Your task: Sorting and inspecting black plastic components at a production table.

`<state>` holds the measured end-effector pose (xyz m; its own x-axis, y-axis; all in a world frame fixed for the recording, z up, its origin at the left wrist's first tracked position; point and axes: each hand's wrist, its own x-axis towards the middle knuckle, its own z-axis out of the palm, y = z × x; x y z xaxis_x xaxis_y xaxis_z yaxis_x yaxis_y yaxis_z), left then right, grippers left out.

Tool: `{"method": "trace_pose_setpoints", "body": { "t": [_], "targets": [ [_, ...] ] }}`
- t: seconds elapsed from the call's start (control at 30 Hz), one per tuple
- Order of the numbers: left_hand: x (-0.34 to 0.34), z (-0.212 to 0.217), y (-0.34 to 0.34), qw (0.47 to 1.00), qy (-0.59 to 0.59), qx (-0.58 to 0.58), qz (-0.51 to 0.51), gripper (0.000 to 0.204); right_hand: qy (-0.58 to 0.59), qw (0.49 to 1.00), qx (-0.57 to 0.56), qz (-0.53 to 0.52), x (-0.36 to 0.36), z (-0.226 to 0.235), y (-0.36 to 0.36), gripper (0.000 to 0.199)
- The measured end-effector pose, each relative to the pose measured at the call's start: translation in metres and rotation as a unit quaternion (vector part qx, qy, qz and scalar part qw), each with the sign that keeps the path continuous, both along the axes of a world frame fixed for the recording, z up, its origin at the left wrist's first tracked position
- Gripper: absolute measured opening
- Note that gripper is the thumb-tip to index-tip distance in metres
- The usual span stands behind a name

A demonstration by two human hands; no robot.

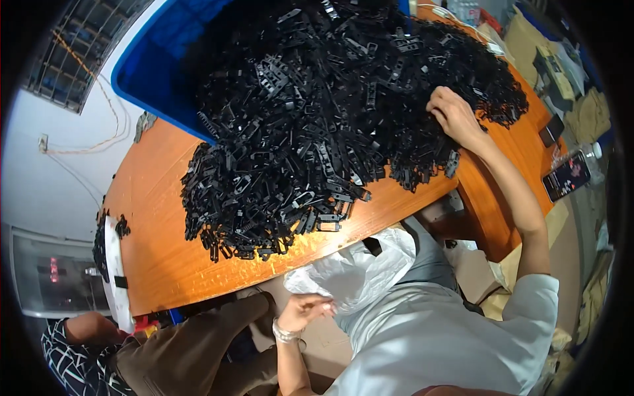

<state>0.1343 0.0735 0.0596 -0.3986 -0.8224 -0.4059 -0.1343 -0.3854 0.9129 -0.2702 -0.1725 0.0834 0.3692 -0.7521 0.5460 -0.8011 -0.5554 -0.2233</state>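
Observation:
A big heap of small black plastic parts (317, 125) covers much of the orange wooden table (158, 257). My right hand (453, 116) lies on the heap's right side, fingers curled down into the parts and fingertips hidden among them. My left hand (305, 310) is below the table's edge, pinching the rim of a white plastic bag (360, 267) that hangs open at my lap. One black part (372, 245) sits at the bag's upper edge.
A blue bin (148, 66) stands behind the heap. A phone (566, 177) and a dark box (551, 129) lie on the table's right end. Another person in a patterned sleeve (72, 360) and brown trousers sits lower left, by a white tray (113, 264) of black parts.

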Motion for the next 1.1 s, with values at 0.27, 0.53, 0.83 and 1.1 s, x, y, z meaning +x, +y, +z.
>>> {"method": "trace_pose_setpoints", "body": {
  "t": [0.27, 0.53, 0.83, 1.1],
  "targets": [
    [-0.031, 0.007, -0.080, 0.963, -0.137, -0.209, -0.103, 0.025, -0.087, 0.996, 0.000, 0.015, 0.011, -0.007, -0.009, 0.019],
    [-0.049, 0.023, -0.137, 0.890, -0.251, -0.370, 0.090, 0.010, -0.136, 0.990, 0.001, -0.034, 0.012, 0.002, 0.008, 0.012],
    [-0.037, 0.021, -0.233, 0.612, -0.586, -0.505, 0.165, 0.013, -0.221, 0.956, 0.049, 0.187, 0.149, 0.004, 0.046, 0.011],
    [-0.033, 0.017, -0.195, 0.678, -0.387, -0.553, 0.293, 0.009, -0.299, 0.926, 0.169, 0.160, 0.164, -0.068, 0.107, 0.013]
  ]
}}
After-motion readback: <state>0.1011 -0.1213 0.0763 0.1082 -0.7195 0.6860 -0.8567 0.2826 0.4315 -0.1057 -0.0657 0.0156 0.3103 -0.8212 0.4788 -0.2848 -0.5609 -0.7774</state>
